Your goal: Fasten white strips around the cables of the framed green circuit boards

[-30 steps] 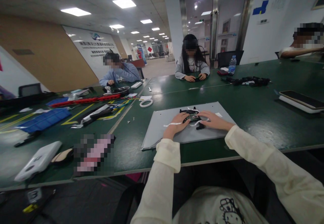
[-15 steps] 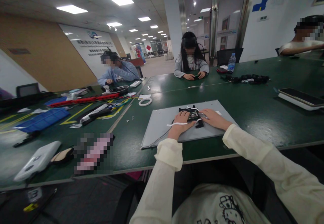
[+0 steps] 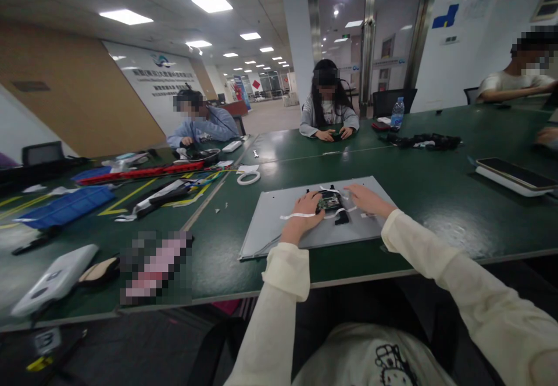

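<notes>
My left hand [image 3: 305, 206] lies palm down over the left side of a black-framed circuit unit [image 3: 333, 201], apparently touching it; whether finger and thumb clamp it or merely rest there, I cannot tell; my right hand [image 3: 370, 200] lies just beyond the unit's right side, fingers pointing inward, apart from the frame as far as I can see; whether they pinch one of the thin white strips, I cannot tell.

The unit sits about the middle of a grey panel [image 3: 270, 211], a little toward its far edge; a black block [image 3: 342, 217] juts from it toward the panel's near edge; a white strip [image 3: 291, 217] crosses the back of my left hand; a thin cable [image 3: 274, 240] runs toward the panel's near-left corner.

I judge the unit light, its frame stiff and perhaps smooth, its exposed board fragile; the strips look limp and easily creased; the best hold would be the black frame at its left and right sides, fingertips clear of the board, with no tug on the cable.

The panel lies near the near edge of the green tabletop [image 3: 209, 270]; past its far-left corner rests a white ring [image 3: 248, 183]; toward the tabletop's right side, a dark phone-like slab [image 3: 517, 174] lies on a white one.
</notes>
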`<state>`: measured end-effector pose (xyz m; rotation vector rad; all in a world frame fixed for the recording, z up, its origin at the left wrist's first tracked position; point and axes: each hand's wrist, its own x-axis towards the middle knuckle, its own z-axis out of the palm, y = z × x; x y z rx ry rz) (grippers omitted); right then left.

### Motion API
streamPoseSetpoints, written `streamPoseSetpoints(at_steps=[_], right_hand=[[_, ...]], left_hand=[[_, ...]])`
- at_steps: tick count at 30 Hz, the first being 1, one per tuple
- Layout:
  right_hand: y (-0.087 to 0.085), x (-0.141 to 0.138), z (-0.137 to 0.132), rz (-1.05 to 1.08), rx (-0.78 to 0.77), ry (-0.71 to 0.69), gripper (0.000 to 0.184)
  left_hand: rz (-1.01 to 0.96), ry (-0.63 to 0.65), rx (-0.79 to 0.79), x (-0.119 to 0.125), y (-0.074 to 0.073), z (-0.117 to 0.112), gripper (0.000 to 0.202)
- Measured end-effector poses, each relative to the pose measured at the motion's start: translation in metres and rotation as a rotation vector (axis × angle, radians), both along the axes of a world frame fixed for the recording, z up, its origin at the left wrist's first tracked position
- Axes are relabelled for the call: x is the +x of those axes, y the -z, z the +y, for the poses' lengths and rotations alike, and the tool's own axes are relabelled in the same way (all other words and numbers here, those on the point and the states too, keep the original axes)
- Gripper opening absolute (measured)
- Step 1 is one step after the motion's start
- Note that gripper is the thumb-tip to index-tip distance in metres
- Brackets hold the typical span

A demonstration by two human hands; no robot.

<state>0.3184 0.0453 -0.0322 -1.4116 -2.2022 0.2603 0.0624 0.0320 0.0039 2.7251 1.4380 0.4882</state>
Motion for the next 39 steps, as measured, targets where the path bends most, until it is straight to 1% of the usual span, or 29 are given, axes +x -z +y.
streamPoseSetpoints(at_steps=[3,6,8,10,13,16,20,23,28,33,36,39], right_hand=[[-0.005,-0.017,0.017,0.046,0.02,-0.011,0.048],[-0.002,-0.032,0.026,0.088,0.063,-0.001,0.046],[0.006,-0.036,0.027,0.105,0.082,-0.022,0.047],[0.014,-0.035,0.026,0.1,0.09,-0.076,0.049],[0.019,-0.029,0.022,0.058,0.104,-0.121,0.048],[0.016,-0.023,0.017,0.009,0.101,-0.123,0.047],[0.011,-0.02,0.008,-0.063,0.07,-0.118,0.048],[0.014,-0.015,0.0,-0.111,0.048,-0.135,0.051],[0.021,-0.007,-0.007,-0.149,0.004,-0.097,0.055],[0.022,-0.004,-0.004,-0.138,-0.015,-0.1,0.056],[0.023,0.002,-0.002,-0.146,-0.052,-0.027,0.055],[0.024,0.01,0.0,-0.165,-0.077,0.044,0.055]], left_hand=[[-0.049,-0.065,0.041,0.011,-0.01,0.003,0.038],[-0.034,-0.092,0.039,0.032,-0.014,0.014,0.034],[0.012,-0.14,-0.006,0.047,-0.013,0.024,0.032],[0.06,-0.198,-0.066,0.06,-0.01,0.033,0.031],[0.072,-0.226,-0.102,0.068,-0.002,0.041,0.029],[0.054,-0.246,-0.12,0.067,0.004,0.044,0.03],[0.04,-0.254,-0.117,0.065,0.009,0.044,0.03],[0.041,-0.243,-0.095,0.065,0.011,0.044,0.031],[0.048,-0.233,-0.044,0.065,0.011,0.04,0.033],[0.026,-0.264,0.018,0.065,0.006,0.031,0.033],[-0.015,-0.29,0.072,0.06,-0.001,0.028,0.032],[-0.061,-0.327,0.075,0.049,-0.009,0.027,0.033]])
